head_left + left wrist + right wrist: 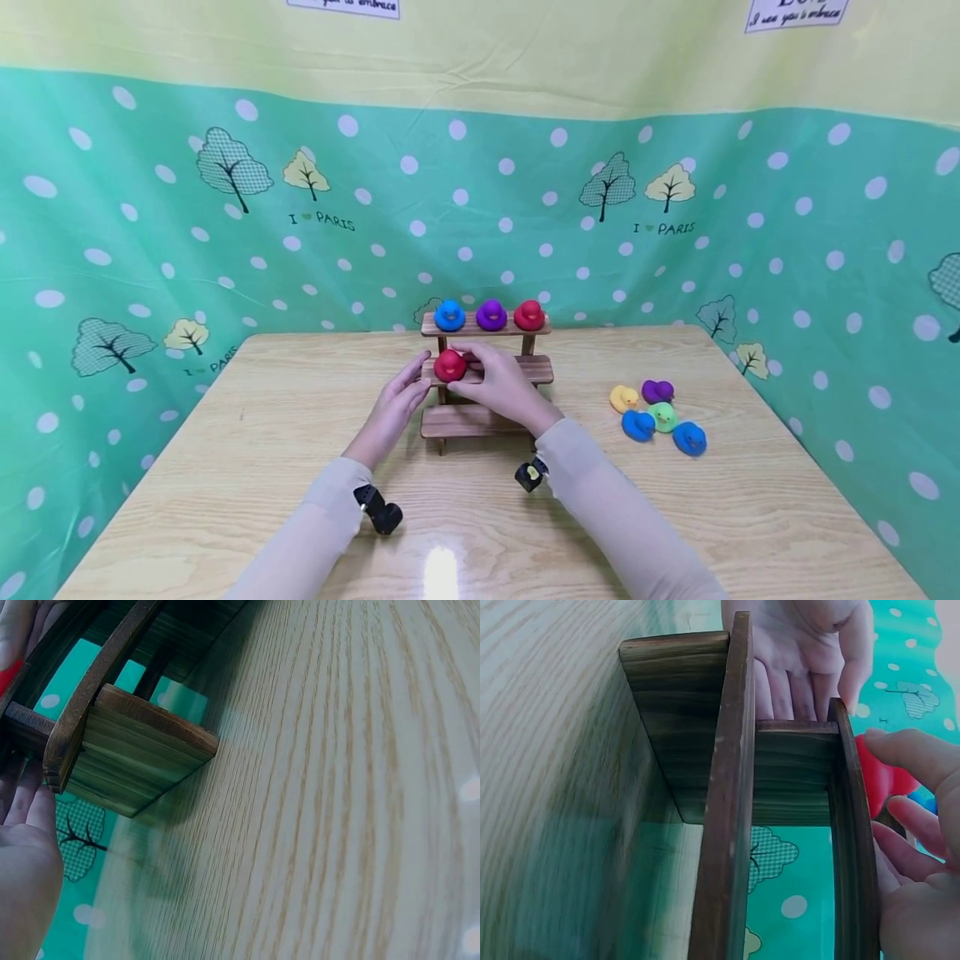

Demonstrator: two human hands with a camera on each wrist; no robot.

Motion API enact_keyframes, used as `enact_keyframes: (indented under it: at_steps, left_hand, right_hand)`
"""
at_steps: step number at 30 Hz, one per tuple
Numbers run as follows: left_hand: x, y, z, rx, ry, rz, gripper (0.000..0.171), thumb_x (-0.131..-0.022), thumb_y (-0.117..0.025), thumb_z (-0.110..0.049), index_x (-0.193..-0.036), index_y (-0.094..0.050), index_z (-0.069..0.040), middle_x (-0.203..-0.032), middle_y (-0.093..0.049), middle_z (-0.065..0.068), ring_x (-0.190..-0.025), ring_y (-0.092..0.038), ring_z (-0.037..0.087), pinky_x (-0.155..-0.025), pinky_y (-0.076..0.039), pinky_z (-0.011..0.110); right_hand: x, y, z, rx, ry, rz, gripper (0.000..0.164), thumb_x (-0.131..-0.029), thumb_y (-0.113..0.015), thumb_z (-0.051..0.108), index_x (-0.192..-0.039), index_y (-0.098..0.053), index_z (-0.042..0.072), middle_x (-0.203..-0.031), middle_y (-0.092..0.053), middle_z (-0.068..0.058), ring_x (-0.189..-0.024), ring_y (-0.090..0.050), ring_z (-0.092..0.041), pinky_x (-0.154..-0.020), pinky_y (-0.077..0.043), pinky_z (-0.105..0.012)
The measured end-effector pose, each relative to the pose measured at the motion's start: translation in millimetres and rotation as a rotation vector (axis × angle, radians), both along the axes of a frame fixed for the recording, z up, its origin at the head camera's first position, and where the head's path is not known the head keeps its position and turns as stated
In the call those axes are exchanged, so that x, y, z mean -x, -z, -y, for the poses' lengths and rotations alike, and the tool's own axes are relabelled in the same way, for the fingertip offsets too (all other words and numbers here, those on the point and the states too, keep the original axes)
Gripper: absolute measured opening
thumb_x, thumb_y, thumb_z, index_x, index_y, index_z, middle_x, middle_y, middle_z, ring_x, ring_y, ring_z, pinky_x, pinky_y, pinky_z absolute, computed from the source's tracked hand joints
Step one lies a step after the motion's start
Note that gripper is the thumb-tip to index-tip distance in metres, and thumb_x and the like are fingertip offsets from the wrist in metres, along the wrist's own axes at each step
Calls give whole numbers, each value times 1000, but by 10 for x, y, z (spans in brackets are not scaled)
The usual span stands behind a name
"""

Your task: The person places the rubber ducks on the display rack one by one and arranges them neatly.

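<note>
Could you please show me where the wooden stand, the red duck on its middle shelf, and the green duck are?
Wooden stand [474, 422], head view: bare surface of its lowest shelf.
Red duck on the middle shelf [450, 366], head view: its front.
Green duck [663, 417], head view: its front.

1. Clock centred on the stand [472, 423], 12 at the far side.
2. 12: blue duck [449, 316], purple duck [491, 316] and top red duck [529, 316] bar the upper shelf [471, 328], narrow gaps between; spotted curtain [480, 221] behind.
3. Middle shelf [540, 370]: lower red duck [450, 366] at the 9 end, hemmed in by left hand [397, 404] and right hand [501, 382]; bare plank toward 3, past right hand.
4. 3 to 4: loose ducks [662, 417] clustered on the table [315, 400]; bare lane between cluster and stand.
5. 6: gap between left sleeve [315, 517] at 7 and right sleeve [622, 517] at 5.
6. 9: wide bare table.
</note>
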State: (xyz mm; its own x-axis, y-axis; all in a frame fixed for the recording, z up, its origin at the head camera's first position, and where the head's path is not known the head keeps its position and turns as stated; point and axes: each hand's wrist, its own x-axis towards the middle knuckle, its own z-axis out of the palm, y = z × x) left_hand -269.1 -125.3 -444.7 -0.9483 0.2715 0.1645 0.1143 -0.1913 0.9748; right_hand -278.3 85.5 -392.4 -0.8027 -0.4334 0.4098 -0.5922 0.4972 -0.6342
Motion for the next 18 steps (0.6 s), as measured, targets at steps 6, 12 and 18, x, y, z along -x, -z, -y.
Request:
enact_keyframes:
  at_steps: [6,12,18]
  left_hand:
    - [-7,-4,-2,6,-7,2,56,-107,-46,-13,-158,-26,-4,-165,-12,15,-151,-10,23,-120,-26,34]
    - [-7,1,-2,2,-10,1,56,-106,-46,-12,-158,-26,-3,-165,-12,15,-151,-11,24,-120,-26,35]
    - [-1,3,-6,2,-17,-1,57,-106,-47,-12,-158,-27,-4,-165,-15,14,-151,-14,24,-119,-28,34]
  right_hand:
    - [-57,-29,-147,-19,-29,34,65,-85,-83,16,-142,-54,7,-136,-60,-8,-119,-61,-20,-101,-51,-29]
    - [-147,-95,-299,-56,-48,66,62,-87,-80,12,-142,-54,5,-138,-58,-9,-120,-60,-23,-103,-50,-35]
    - [-212,-140,-436,-99,-48,60,59,-88,-79,13,-141,-55,4,-134,-60,-12,-120,-59,-25,-102,-51,-43]
